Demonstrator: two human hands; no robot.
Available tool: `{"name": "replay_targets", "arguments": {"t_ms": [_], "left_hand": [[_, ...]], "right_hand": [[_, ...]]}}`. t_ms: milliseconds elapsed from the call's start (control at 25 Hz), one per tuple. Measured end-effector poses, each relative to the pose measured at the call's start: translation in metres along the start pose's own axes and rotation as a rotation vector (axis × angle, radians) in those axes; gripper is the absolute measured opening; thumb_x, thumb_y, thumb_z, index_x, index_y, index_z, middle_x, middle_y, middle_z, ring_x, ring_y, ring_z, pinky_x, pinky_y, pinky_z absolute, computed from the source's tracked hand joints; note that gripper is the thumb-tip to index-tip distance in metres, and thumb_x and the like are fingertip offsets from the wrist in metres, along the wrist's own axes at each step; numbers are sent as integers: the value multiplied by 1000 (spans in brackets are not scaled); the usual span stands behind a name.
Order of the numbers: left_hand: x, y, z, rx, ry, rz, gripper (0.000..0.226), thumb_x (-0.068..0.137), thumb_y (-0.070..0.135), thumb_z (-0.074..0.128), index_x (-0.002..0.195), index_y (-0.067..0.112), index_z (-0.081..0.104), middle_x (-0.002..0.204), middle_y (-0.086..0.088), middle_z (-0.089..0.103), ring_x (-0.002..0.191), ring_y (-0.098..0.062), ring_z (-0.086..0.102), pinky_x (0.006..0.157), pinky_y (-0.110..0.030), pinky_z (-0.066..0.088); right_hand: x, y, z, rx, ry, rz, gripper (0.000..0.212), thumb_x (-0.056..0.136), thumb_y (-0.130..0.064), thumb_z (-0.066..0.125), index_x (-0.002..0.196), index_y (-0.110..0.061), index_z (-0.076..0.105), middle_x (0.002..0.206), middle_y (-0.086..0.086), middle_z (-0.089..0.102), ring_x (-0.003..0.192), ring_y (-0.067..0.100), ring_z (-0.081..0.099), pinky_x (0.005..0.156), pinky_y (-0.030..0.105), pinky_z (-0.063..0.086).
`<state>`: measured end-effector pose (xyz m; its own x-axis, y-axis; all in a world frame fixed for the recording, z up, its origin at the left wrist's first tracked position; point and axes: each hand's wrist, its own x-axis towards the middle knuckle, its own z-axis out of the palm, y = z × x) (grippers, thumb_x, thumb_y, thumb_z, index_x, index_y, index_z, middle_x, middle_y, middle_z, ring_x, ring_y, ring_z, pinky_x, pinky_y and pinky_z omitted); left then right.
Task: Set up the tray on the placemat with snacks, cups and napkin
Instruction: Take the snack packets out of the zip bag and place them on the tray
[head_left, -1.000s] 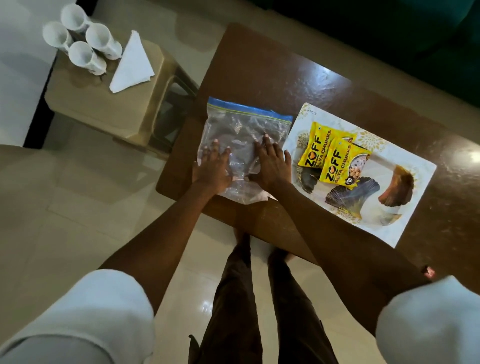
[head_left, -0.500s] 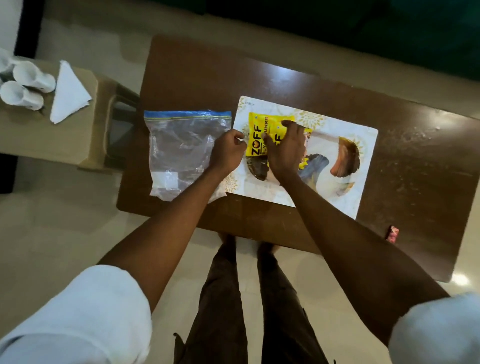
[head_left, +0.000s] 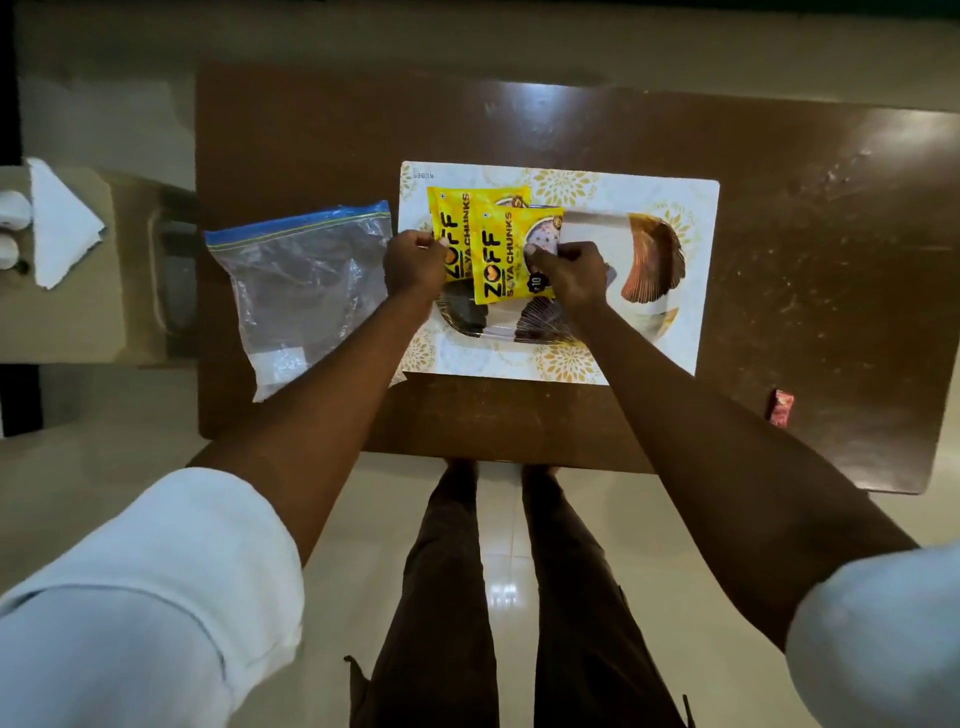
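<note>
**A:** How far along are we?

**B:** Early to middle, I'd judge. The placemat lies flat on the brown worktop at the centre of the frame, and the tray, a pale one printed with shell shapes, sits on it. Two yellow soya chunks packets lie overlapped on the tray's left half. My left hand is pinched on the left edge of the rear packet, and my right hand is pinched on the right edge of the front one. I'm squaring them up, I think.

**A:** What's left?

**B:** The cups and the napkin. The folded white napkin is on the beige side stool at the left edge of the frame, well apart from the tray. Two white cups just show beside it, cut off by the frame edge.

**A:** Containers?

**B:** The clear zip bag with a blue seal lies flat on the worktop just left of the placemat. It looks empty, though the crinkled plastic makes that hard to confirm. The tray holds only the packets. A small red wrapper sits alone at the lower right of the worktop.
</note>
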<state>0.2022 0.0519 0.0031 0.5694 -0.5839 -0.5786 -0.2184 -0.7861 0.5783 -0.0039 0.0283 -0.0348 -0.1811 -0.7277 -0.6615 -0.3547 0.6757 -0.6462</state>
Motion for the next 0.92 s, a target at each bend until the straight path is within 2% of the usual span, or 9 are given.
{"name": "replay_targets", "arguments": {"t_ms": [200, 280, 360, 440, 600, 680, 760, 840, 920], "left_hand": [[25, 11, -3, 44, -14, 12, 20, 89, 24, 77, 103, 10, 74, 112, -8, 74, 99, -22, 70, 83, -31, 58], [21, 8, -5, -13, 2, -41, 24, 87, 25, 79, 105, 12, 70, 117, -10, 69, 104, -26, 68, 82, -37, 61], [7, -1, -4, 23, 150, 1, 30, 86, 29, 77, 106, 12, 63, 119, -10, 63, 109, -29, 63, 89, -38, 55], [-16, -11, 5, -35, 157, 33, 28, 90, 33, 73, 104, 14, 59, 111, -5, 62, 105, -25, 62, 90, -38, 52], [-47, -27, 23, -152, -77, 38, 33, 96, 32, 69, 115, 7, 62, 106, -6, 70, 97, -19, 67, 83, -33, 52], [-48, -28, 23, -172, -74, 59, 31, 97, 30, 68, 117, 6, 63, 109, -9, 72, 98, -20, 69, 81, -31, 53], [-53, -30, 19, -160, -53, 91, 30, 97, 28, 68, 115, 6, 63, 104, -6, 71, 91, -14, 68, 74, -19, 51], [-58, -38, 12, -129, -34, 113, 28, 96, 26, 69, 113, 6, 62, 94, 1, 67, 82, -4, 64, 65, -9, 47], [-61, -52, 6, -96, -22, 105, 25, 95, 22, 71, 112, 6, 62, 87, 6, 63, 76, -1, 61, 63, -10, 46]], "right_hand": [[-7, -6, 10, 44, -49, -19, 61, 73, -38, 93, 111, -8, 57, 107, 9, 67, 97, 23, 67, 77, 38, 58], [-6, -5, 11, 42, -60, -6, 67, 67, -45, 94, 110, -8, 59, 107, 9, 70, 96, 23, 69, 77, 41, 60], [0, 2, 15, 42, -46, 2, 84, 53, -64, 93, 108, -7, 66, 100, 8, 75, 90, 21, 74, 73, 43, 62], [2, 7, 18, 26, -41, 13, 89, 47, -71, 90, 107, -9, 69, 95, 6, 77, 87, 20, 75, 73, 42, 62], [-14, -2, 15, 29, -61, 8, 72, 56, -53, 91, 102, -4, 65, 88, 8, 76, 79, 20, 73, 67, 38, 59], [-27, -5, 15, 74, -76, 15, 57, 67, -35, 89, 101, -5, 56, 83, 11, 73, 69, 19, 69, 64, 36, 55], [-44, -3, 15, 90, -62, 26, 49, 76, -23, 85, 103, -11, 46, 86, 11, 66, 69, 16, 62, 62, 32, 51], [-64, 4, 16, 68, -47, -1, 51, 78, -21, 85, 106, -14, 42, 86, 1, 57, 72, 12, 58, 64, 31, 50], [-77, 17, 20, -7, -45, -45, 57, 77, -28, 88, 111, -17, 44, 94, -1, 60, 85, 19, 62, 75, 36, 51]]}}
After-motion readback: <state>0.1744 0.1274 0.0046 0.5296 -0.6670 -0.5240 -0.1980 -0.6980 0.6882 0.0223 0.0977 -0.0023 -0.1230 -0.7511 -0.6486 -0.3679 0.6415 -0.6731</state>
